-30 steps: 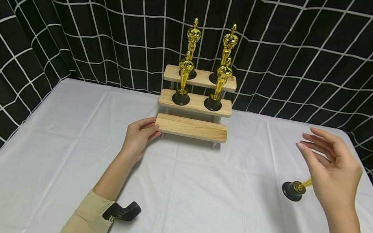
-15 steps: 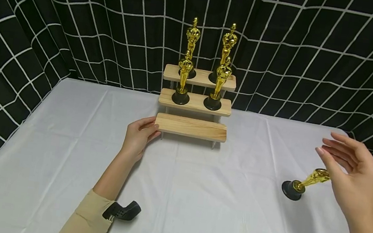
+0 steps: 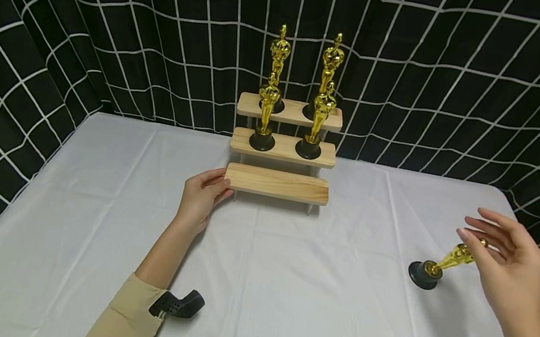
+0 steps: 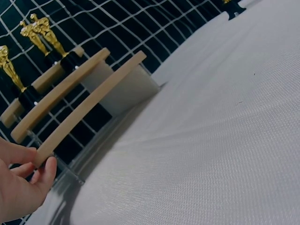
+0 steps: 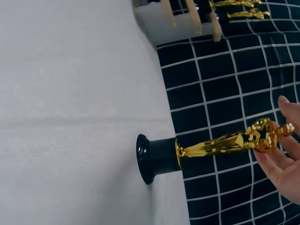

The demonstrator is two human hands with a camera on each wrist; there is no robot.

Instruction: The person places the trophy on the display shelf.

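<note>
A three-step wooden display stand [image 3: 278,184] carries gold statuette trophies with round black bases. My left hand [image 3: 200,196] pinches the left end of its lowest step, thumb in front; the left wrist view shows this hand [image 4: 23,183] on the board's end. Off to the right, a single gold trophy [image 3: 455,258] stands upright on its black base. My right hand [image 3: 511,271] is beside its upper part, thumb and fingers apart. In the right wrist view the fingers [image 5: 268,165] lie behind the trophy's [image 5: 225,145] chest and head; whether they touch it I cannot tell.
Two trophies stand on the middle step, a front one [image 3: 266,110] at left among them, and two on the top step [image 3: 292,112]. A white cloth [image 3: 284,286] covers the table. Black curtain with white grid lines [image 3: 190,36] hangs behind and at both sides.
My right hand has moved right past the lone trophy, then lowered and come in beside its upper part. The left hand and the stand have not moved.
</note>
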